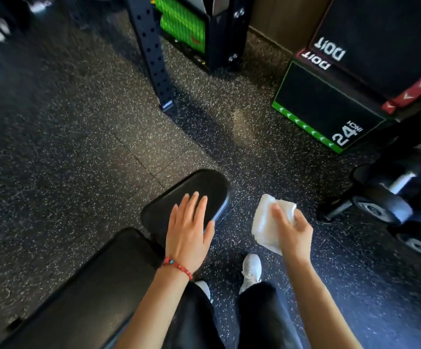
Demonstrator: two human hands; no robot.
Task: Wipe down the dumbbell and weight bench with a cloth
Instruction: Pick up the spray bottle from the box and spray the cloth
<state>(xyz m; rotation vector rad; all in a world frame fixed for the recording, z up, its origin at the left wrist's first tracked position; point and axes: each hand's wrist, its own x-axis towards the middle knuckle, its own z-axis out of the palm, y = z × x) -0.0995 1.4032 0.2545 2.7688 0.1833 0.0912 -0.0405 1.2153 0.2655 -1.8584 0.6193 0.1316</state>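
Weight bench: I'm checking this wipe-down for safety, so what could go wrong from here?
The cloth, held in the right hand, hangs over the floor, off the weight bench, and could brush the speckled floor and pick up grit. The left hand lies flat on the seat pad, so the area beneath may be missed. The dumbbells sit near the right foot, a likely trip hazard.

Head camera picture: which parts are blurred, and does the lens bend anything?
Head view: the right hand and white cloth are motion-smeared; the left hand on the bench seat pad is sharper; the dumbbells at right look soft; the wide lens curves the rack post.
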